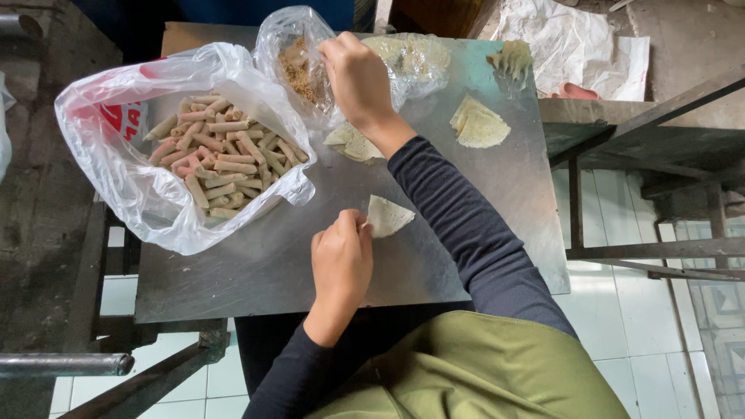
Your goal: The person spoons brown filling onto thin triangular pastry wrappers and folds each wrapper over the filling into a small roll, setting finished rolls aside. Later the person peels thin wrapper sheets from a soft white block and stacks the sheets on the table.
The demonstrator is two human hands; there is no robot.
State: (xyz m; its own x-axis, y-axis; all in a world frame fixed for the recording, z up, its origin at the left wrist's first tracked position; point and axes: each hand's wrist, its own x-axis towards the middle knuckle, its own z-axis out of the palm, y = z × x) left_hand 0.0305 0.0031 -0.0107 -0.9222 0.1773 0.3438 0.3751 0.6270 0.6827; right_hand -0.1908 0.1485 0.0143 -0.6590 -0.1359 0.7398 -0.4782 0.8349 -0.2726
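Note:
My left hand rests on the steel table and pinches the edge of a small triangular pastry wrapper. My right hand reaches across into a clear plastic bag of brown shredded filling; its fingertips are hidden in the bag, so I cannot tell what they hold. To the left lies a big white plastic bag spread open, full of several rolled pastry sticks.
More folded wrappers lie on the table: one stack at right, one under my right wrist, one at the far edge. A second clear bag lies behind. Metal frames stand left and right; white tiles below.

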